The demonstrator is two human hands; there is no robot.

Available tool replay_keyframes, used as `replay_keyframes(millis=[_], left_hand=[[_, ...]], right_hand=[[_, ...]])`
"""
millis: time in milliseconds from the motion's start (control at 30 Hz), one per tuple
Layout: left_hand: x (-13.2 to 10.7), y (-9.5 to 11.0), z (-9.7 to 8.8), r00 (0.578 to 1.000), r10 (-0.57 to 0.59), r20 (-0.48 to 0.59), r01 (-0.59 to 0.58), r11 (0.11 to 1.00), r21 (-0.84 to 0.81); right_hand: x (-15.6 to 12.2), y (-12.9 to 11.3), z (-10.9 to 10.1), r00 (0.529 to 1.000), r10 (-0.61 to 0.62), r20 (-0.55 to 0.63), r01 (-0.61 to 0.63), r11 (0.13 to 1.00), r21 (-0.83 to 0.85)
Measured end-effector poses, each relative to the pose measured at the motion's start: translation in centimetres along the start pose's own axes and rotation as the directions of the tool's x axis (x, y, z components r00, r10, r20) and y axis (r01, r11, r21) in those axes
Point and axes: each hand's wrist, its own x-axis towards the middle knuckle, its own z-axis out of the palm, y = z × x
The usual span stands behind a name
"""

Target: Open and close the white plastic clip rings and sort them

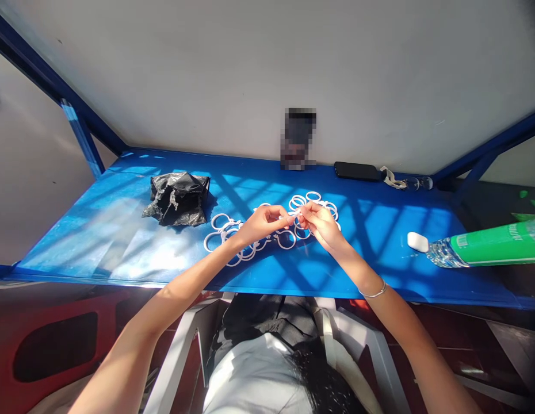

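Observation:
Above the pile, my left hand (264, 223) pinches with thumb and fingers at one side of a small white plastic ring piece (295, 213). From the other side my right hand (323, 225), a thin bracelet on its wrist, has its fingertips closed on the same piece. The fingers cover most of it, so its full shape is hidden. Beneath and around both hands lie several white plastic rings with small end loops, like curtain rings; one ring (221, 214) is on the left, another ring (313, 192) at the back right. Some overlap.
A crumpled black plastic bag (181, 198) stands on the blue table (133, 167), left of the rings. Along the back are a blurred-out upright object (298, 138), a black phone (356, 171) and glasses (418, 183). To the right lie a white case (417, 241) and a green-labelled bottle (487, 244).

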Motion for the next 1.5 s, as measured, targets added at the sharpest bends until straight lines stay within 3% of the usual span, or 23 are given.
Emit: replay_keyframes(millis=[267,700,800,967,1067,1167,1233,1367,1500], left_hand=[[-0.1,-0.6,-0.1,1.000,-0.020,-0.016,0.019,0.994,-0.106],[0.0,-0.8,0.0,1.000,0.004,-0.017,-0.006,0.997,-0.078],[-0.1,-0.5,0.1,1.000,0.018,-0.005,-0.018,1.000,0.005],[0.0,-0.5,-0.3,0.979,0.186,-0.078,-0.151,0.932,0.330],[0.0,-1.1,-1.6,0.947,0.302,-0.109,-0.166,0.751,0.639],[0.0,-2.1,-3.1,0.933,0.356,-0.053,-0.123,0.454,0.883],[0.0,-2.7,-3.8,0.944,0.331,-0.002,-0.111,0.321,0.941],[0.0,-3.6,-4.0,0.968,0.249,0.007,-0.074,0.261,0.962],[0.2,-3.7,-3.6,0.975,0.222,-0.028,-0.054,0.354,0.934]], right_hand=[[-0.1,0.4,0.0,0.999,0.040,0.027,-0.041,0.998,0.045],[-0.1,0.1,0.2,0.998,0.065,0.020,-0.066,0.996,0.058],[0.0,0.0,0.1,0.999,0.050,0.022,-0.050,0.999,0.004],[0.6,-0.1,-1.0,0.994,-0.103,-0.046,0.089,0.966,-0.241],[0.9,-0.8,-2.4,0.950,-0.288,-0.119,0.186,0.830,-0.526],[0.9,-1.6,-3.8,0.899,-0.426,-0.106,0.178,0.574,-0.799],[0.8,-2.0,-4.5,0.891,-0.445,-0.084,0.137,0.442,-0.887],[0.7,-2.2,-5.0,0.895,-0.441,-0.065,0.073,0.290,-0.954],[0.7,-2.0,-4.9,0.889,-0.456,-0.043,0.055,0.199,-0.978]])
